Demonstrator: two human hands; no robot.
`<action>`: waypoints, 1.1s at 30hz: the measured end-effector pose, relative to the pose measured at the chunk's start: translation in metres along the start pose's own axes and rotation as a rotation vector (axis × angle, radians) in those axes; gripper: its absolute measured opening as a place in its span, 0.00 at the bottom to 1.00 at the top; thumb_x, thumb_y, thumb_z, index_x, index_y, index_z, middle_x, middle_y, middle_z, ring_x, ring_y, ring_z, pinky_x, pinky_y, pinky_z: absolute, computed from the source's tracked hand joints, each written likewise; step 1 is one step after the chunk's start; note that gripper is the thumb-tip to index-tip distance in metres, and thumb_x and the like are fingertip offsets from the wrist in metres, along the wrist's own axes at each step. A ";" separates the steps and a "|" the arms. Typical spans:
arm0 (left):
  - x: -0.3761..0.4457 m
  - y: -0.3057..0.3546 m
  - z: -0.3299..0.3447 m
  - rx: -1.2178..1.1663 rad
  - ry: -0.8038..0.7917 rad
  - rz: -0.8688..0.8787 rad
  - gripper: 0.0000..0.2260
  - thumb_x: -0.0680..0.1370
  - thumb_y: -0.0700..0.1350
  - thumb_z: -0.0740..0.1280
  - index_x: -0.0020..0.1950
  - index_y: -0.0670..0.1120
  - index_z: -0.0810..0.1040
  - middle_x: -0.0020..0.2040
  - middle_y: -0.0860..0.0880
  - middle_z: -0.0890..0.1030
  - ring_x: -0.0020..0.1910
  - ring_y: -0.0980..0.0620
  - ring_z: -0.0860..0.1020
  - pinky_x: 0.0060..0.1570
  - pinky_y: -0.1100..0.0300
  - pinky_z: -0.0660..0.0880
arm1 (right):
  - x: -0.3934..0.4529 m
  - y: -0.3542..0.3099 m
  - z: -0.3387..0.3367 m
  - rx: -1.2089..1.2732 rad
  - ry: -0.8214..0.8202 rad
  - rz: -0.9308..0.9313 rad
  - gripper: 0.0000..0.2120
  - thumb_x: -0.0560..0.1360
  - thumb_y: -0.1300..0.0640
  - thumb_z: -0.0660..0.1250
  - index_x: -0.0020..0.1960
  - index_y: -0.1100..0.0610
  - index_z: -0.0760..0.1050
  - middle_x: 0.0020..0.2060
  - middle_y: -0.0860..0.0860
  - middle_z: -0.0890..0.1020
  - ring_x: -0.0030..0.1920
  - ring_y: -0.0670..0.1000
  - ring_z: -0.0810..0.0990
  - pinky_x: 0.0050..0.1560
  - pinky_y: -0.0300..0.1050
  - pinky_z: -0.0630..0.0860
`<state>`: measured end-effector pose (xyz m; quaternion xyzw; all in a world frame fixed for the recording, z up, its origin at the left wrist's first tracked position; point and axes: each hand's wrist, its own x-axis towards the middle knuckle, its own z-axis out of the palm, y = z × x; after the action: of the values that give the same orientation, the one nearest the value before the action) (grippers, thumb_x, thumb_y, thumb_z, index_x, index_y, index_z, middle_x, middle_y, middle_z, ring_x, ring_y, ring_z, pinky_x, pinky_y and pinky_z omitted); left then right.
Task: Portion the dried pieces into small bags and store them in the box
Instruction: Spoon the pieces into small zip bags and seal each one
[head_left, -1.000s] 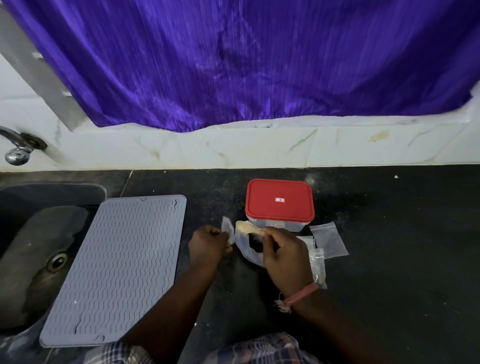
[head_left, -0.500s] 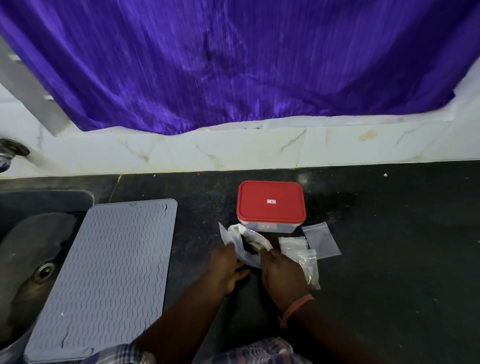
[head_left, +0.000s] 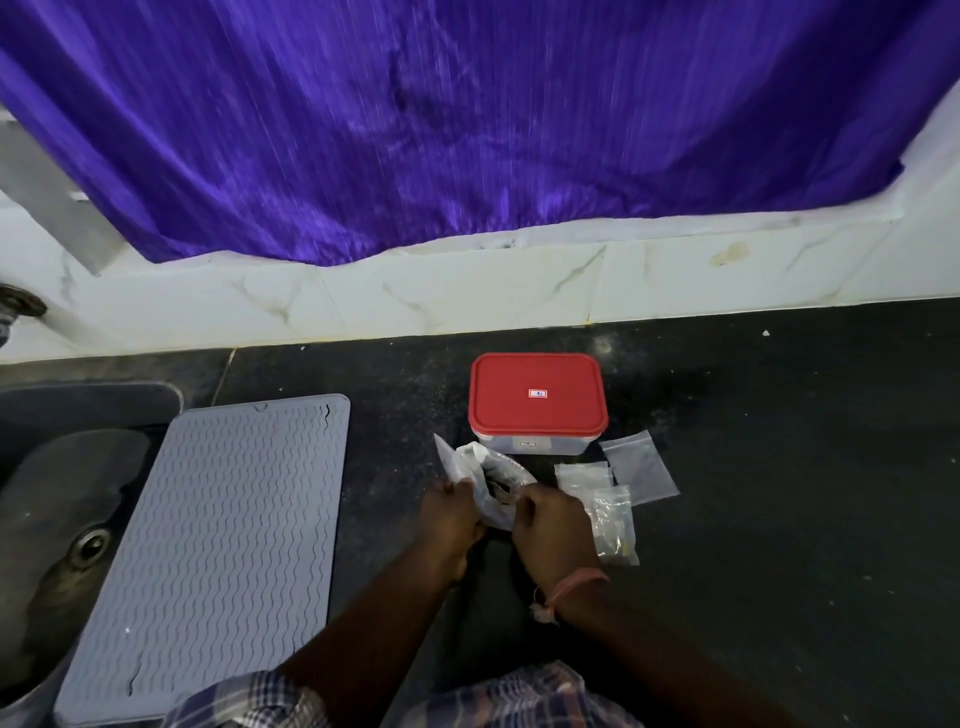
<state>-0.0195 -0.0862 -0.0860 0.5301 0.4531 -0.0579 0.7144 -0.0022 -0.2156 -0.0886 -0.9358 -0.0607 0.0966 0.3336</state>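
Observation:
A clear box with a shut red lid (head_left: 537, 392) stands on the black counter (head_left: 779, 493). Just in front of it both hands hold a white plastic bag (head_left: 480, 467) with dark pieces showing in its open mouth. My left hand (head_left: 449, 517) grips the bag's left side, and my right hand (head_left: 553, 525) grips its right side. To the right lie small clear zip bags (head_left: 641, 465), and one of them (head_left: 613, 525) holds pale pieces.
A grey ribbed silicone mat (head_left: 218, 540) lies left of the hands, overlapping the steel sink (head_left: 47, 519) at the far left. A white tiled backsplash and a purple curtain (head_left: 467, 130) rise behind the counter.
Both hands came closer together on the white bag and pulled its mouth open. The pale piece seen at the bag's top a second ago is gone from sight. The view shifted slightly right.

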 end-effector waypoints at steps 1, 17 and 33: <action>0.001 0.000 0.001 0.002 0.014 -0.003 0.11 0.83 0.41 0.62 0.62 0.40 0.78 0.54 0.35 0.85 0.54 0.35 0.84 0.57 0.36 0.81 | -0.002 0.001 0.003 0.049 0.017 0.036 0.07 0.74 0.59 0.65 0.40 0.54 0.81 0.37 0.50 0.84 0.39 0.51 0.82 0.40 0.42 0.75; 0.009 0.009 -0.022 0.428 0.336 0.139 0.10 0.73 0.52 0.69 0.48 0.48 0.82 0.48 0.42 0.84 0.48 0.42 0.83 0.52 0.45 0.83 | 0.001 0.004 -0.029 0.663 0.054 0.519 0.12 0.72 0.62 0.66 0.33 0.53 0.84 0.29 0.53 0.83 0.35 0.55 0.79 0.43 0.56 0.81; -0.018 0.023 -0.027 0.656 0.278 0.510 0.04 0.78 0.43 0.72 0.51 0.48 0.85 0.46 0.51 0.86 0.46 0.52 0.83 0.50 0.54 0.81 | -0.004 -0.025 -0.035 0.568 -0.017 0.238 0.10 0.74 0.59 0.65 0.41 0.59 0.84 0.30 0.59 0.81 0.29 0.61 0.78 0.33 0.55 0.79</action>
<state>-0.0325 -0.0619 -0.0581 0.8266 0.3571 0.0513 0.4320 0.0004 -0.2182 -0.0459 -0.8048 0.0758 0.1559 0.5676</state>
